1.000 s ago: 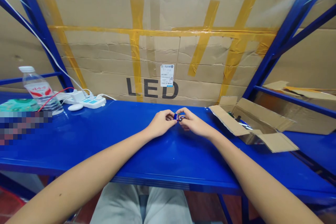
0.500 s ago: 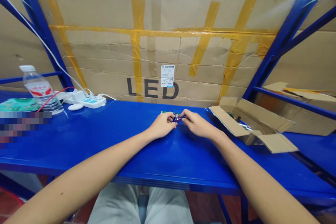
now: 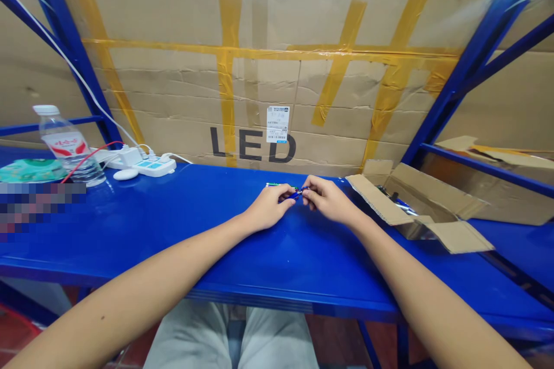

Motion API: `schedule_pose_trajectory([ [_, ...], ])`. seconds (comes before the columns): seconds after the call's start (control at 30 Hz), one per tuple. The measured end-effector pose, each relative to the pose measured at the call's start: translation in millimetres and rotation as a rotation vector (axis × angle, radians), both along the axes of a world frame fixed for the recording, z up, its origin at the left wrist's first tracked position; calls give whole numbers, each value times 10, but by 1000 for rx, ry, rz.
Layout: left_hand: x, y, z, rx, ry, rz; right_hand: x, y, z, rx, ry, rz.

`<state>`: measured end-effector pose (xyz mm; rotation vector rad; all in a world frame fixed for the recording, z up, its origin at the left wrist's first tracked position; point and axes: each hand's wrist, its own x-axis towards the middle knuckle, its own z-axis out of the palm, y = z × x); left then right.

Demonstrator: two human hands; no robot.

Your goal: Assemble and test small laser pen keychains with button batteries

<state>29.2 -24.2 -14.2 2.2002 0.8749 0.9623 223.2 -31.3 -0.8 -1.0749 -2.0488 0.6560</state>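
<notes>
Both forearms lie across the blue bench [image 3: 173, 230], wrists down on the metal, which would steady the fingers for fine work. The left hand [image 3: 268, 209] and the right hand [image 3: 329, 200] meet at the middle of the bench, fingers curled in and fingertips pressed together on a small blue part [image 3: 298, 192]. Each hand pinches one end of it between thumb and forefinger, just off the surface. From the left-hand pinch a thin green strip [image 3: 277, 185] sticks out toward 9 o'clock. It is too small to say whether it belongs to the blue part or only lies behind it.

At 3 o'clock from the hands, within easy reach of the right arm, sits an open cardboard box [image 3: 433, 213], flaps splayed, with a few blue pieces inside. At 12 o'clock a taped cardboard sheet [image 3: 173, 98] marked LED closes off the back of the rack. Out at 10 o'clock, clear of the working spot, are a white power strip [image 3: 151, 167] with plugs in it, a white puck [image 3: 125, 174] just beside it and a water bottle [image 3: 69, 147]. A green packet [image 3: 30, 170] lies at the far left edge.
</notes>
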Motion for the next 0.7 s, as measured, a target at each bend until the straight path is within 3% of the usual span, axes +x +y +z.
schedule_pose_trajectory([
  [0.13, -33, 7, -14, -11, -3, -20, 16, -50, 63, 119, -170, -15],
  [0.3, -68, -5, 1, 112, 59, -43, -7, -98, 90, 258, -313, 1],
  [0.53, -98, -31, 29, 336, 244, -7, -42, -95, 54, 261, -282, 39],
  [0.7, -67, -37, 82, 298, 248, 69, -57, -79, 16, 286, -319, -10],
])
